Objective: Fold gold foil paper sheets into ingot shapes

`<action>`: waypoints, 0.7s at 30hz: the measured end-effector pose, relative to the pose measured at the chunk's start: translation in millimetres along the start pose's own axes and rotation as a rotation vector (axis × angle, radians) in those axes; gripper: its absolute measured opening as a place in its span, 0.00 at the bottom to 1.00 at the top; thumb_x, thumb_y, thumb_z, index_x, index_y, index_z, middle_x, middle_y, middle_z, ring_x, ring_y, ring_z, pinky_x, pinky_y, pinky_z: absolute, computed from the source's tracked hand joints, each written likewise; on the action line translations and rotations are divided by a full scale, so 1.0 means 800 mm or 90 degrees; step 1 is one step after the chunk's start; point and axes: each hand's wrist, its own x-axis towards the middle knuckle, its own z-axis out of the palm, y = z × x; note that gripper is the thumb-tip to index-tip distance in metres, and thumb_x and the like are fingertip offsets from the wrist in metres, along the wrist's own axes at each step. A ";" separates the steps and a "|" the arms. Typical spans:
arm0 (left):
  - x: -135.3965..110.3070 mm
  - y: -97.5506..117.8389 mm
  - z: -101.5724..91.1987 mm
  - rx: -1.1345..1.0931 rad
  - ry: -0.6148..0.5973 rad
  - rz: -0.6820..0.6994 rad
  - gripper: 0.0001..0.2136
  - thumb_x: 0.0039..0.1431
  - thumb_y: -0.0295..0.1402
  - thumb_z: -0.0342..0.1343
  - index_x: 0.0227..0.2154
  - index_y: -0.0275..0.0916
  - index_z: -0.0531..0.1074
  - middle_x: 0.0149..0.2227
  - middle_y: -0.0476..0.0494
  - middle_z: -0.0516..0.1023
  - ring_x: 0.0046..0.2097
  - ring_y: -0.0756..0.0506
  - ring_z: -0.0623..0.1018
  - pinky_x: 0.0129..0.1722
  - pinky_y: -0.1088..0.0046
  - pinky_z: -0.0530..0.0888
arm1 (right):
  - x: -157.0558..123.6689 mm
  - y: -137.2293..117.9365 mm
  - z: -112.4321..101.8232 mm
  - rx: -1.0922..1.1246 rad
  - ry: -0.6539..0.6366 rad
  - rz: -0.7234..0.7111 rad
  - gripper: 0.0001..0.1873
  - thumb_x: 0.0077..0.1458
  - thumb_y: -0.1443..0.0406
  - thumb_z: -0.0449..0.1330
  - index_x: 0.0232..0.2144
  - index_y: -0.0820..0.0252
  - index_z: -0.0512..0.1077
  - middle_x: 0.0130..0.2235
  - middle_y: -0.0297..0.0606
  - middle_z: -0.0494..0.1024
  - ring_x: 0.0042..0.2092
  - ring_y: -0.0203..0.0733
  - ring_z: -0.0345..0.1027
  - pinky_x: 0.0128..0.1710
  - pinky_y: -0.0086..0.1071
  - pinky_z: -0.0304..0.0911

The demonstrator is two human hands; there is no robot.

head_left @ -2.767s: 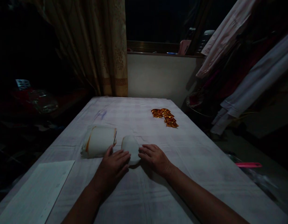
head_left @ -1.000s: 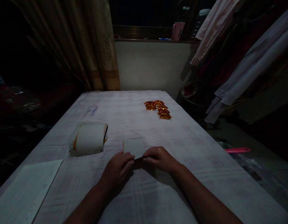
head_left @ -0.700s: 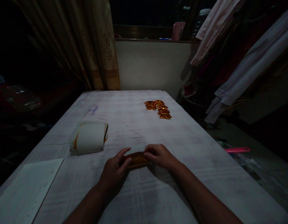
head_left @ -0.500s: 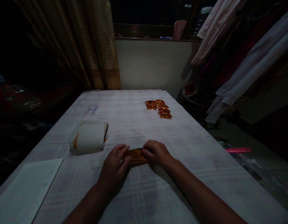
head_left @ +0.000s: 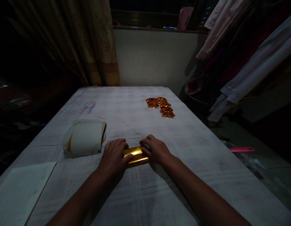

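Observation:
A folded strip of shiny gold foil paper (head_left: 137, 155) lies low over the table in front of me, its top face catching the light. Its left end is between the thumb and fingers of my left hand (head_left: 114, 153). At the right end, my right hand (head_left: 156, 148) pinches it with thumb and fingers. Beyond, on the right, sit several folded gold foil pieces (head_left: 167, 110) in rows. A stack of paper sheets (head_left: 87, 138), pale on top with gold showing at the edges, rests to the left of my left hand.
A white sheet (head_left: 24, 191) lies at the table's near left. The table (head_left: 136, 119) has a pale checked cloth. Behind stand a curtain (head_left: 98, 47) and a sill with a pink jug (head_left: 185, 18). Clothes (head_left: 258, 59) hang at the right, above a pink handle (head_left: 241, 149).
The foil strip has turned from dull brown to bright gold as its face catches the light. Both hands stay on its ends, and the view has shifted slightly.

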 end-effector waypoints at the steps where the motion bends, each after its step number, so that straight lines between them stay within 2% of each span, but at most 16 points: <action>1: 0.001 -0.001 0.001 -0.007 0.001 -0.001 0.08 0.56 0.36 0.62 0.37 0.41 0.73 0.53 0.37 0.78 0.56 0.34 0.75 0.55 0.50 0.69 | 0.001 -0.002 -0.003 -0.003 -0.016 -0.003 0.13 0.60 0.65 0.62 0.48 0.51 0.75 0.49 0.37 0.73 0.43 0.40 0.70 0.38 0.30 0.57; 5: -0.001 -0.006 0.012 -0.044 0.008 -0.002 0.08 0.54 0.33 0.63 0.36 0.42 0.71 0.55 0.38 0.76 0.59 0.34 0.72 0.57 0.50 0.68 | 0.008 -0.007 -0.017 -0.014 -0.072 0.005 0.09 0.58 0.65 0.64 0.43 0.53 0.76 0.46 0.38 0.73 0.40 0.40 0.69 0.36 0.31 0.55; 8: -0.003 -0.008 0.020 -0.070 0.008 -0.017 0.08 0.54 0.32 0.63 0.36 0.43 0.71 0.57 0.40 0.76 0.62 0.33 0.70 0.60 0.46 0.64 | 0.012 -0.006 -0.021 -0.016 -0.090 0.002 0.07 0.57 0.64 0.65 0.40 0.54 0.76 0.44 0.38 0.73 0.39 0.40 0.69 0.35 0.31 0.54; 14: -0.005 -0.006 0.027 -0.121 -0.005 -0.030 0.06 0.55 0.29 0.61 0.34 0.43 0.71 0.57 0.42 0.77 0.64 0.33 0.68 0.63 0.39 0.57 | 0.013 0.002 -0.017 -0.005 -0.089 -0.032 0.15 0.57 0.65 0.64 0.48 0.49 0.75 0.47 0.37 0.72 0.40 0.40 0.69 0.37 0.31 0.56; 18: -0.007 -0.006 0.026 -0.146 0.016 -0.017 0.03 0.59 0.29 0.56 0.35 0.44 0.71 0.52 0.44 0.80 0.61 0.35 0.71 0.63 0.39 0.57 | 0.015 0.006 -0.018 0.032 -0.097 -0.047 0.09 0.57 0.66 0.65 0.42 0.52 0.76 0.45 0.36 0.72 0.40 0.40 0.69 0.39 0.31 0.57; 21: -0.007 -0.004 0.023 -0.148 0.036 -0.017 0.04 0.61 0.30 0.54 0.35 0.44 0.72 0.45 0.46 0.82 0.56 0.37 0.75 0.62 0.41 0.59 | 0.017 0.008 -0.018 0.054 -0.085 -0.051 0.12 0.55 0.66 0.66 0.43 0.53 0.75 0.44 0.36 0.72 0.41 0.40 0.69 0.40 0.31 0.58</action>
